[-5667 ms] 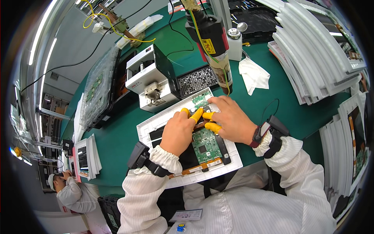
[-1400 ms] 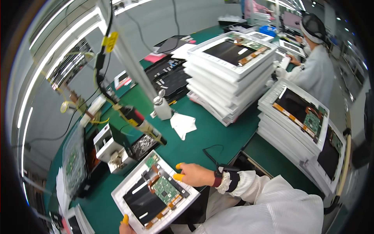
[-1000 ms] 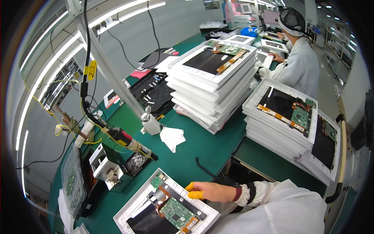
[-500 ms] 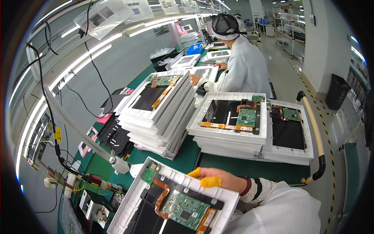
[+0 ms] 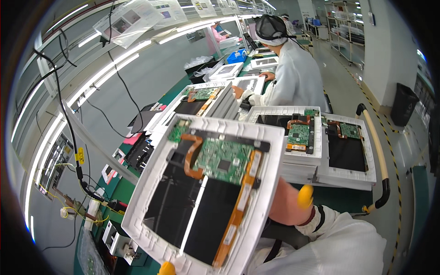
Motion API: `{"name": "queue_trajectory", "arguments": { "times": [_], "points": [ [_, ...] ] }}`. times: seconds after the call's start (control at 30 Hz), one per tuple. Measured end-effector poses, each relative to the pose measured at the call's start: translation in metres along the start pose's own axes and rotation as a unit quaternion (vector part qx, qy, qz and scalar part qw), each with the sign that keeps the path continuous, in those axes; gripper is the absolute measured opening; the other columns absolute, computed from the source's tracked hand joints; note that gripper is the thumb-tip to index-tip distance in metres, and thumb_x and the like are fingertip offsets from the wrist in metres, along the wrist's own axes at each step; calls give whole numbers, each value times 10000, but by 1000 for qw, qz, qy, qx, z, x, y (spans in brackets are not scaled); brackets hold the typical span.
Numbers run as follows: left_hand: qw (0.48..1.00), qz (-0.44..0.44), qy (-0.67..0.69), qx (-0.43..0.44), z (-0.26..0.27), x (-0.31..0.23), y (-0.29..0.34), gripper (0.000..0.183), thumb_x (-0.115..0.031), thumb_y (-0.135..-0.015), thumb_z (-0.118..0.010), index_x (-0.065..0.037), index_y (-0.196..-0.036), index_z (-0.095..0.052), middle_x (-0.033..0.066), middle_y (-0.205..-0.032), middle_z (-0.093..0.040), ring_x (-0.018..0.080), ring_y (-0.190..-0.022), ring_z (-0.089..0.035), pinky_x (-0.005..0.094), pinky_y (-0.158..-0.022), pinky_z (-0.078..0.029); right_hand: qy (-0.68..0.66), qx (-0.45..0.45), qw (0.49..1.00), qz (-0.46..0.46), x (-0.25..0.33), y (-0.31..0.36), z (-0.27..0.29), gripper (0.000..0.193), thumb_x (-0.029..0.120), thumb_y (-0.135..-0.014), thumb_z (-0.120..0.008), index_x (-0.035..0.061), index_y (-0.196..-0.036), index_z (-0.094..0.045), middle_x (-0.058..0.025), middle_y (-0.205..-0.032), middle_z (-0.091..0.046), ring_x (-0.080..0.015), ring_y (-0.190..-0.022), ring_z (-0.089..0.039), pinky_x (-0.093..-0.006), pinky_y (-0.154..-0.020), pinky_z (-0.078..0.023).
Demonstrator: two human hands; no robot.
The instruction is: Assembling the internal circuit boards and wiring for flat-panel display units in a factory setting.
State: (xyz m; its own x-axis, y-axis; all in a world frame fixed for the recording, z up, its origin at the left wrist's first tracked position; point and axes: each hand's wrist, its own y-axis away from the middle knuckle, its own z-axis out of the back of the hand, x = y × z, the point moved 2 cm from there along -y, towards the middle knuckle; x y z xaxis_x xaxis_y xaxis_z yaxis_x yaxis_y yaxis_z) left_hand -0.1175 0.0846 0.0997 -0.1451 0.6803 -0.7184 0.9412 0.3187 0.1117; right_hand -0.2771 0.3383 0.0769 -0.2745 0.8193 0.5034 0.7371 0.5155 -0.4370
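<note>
A white-framed display panel [image 5: 158, 201], its back uncovered, is held up tilted in front of me. On it sit a green circuit board [image 5: 223, 158], a copper-coloured flex cable [image 5: 190, 158] and an orange strip down one side. My right hand [image 5: 291, 201] grips its right edge from behind; a yellow cot covers the one fingertip that shows, the other fingers being hidden by the panel. Of my left hand [image 5: 166, 268], only a yellow-covered fingertip appears, pressed at the panel's lower edge. Beyond stand a tall stack of similar panels [image 5: 224, 103] and a shorter stack [image 5: 298, 158].
Another panel pile [image 5: 347, 151] lies to the right, beside a beige curved rail [image 5: 372, 146]. A co-worker [image 5: 298, 73] in a pale coat sits further along the green bench [image 5: 114, 183]. Cables [image 5: 68, 137] hang on the left; a dark bin [image 5: 403, 104] stands by the pillar.
The panel has risen and now blocks part of the tall stack. My right hand has shifted from its top edge to its right side. A left fingertip has come into view below.
</note>
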Motion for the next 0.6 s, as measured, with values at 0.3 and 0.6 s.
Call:
{"name": "queue_trajectory", "arguments": {
  "times": [0.3,0.6],
  "points": [
    [984,-11,11,179,-15,26,-43,452,-277,-961,-564,-86,-1361,-476,85,-1344,-553,249,-1227,-533,443,-1041,-417,180,-66,981,37,-25,6,-24,1063,256,-839,-758,71,-1516,40,-72,-1468,-283,-166,-1345,-331,-359,-1095,-315],
    [978,-66,12,195,-60,24,-65,437,-307,-978,-529,-88,-1350,-461,70,-1333,-555,255,-1228,-536,453,-1055,-419,139,-111,974,140,-19,-21,-34,699,240,-878,-709,40,-1415,-309,-79,-1255,-528,-161,-1121,-561,-329,-963,-461]
  ]
}}
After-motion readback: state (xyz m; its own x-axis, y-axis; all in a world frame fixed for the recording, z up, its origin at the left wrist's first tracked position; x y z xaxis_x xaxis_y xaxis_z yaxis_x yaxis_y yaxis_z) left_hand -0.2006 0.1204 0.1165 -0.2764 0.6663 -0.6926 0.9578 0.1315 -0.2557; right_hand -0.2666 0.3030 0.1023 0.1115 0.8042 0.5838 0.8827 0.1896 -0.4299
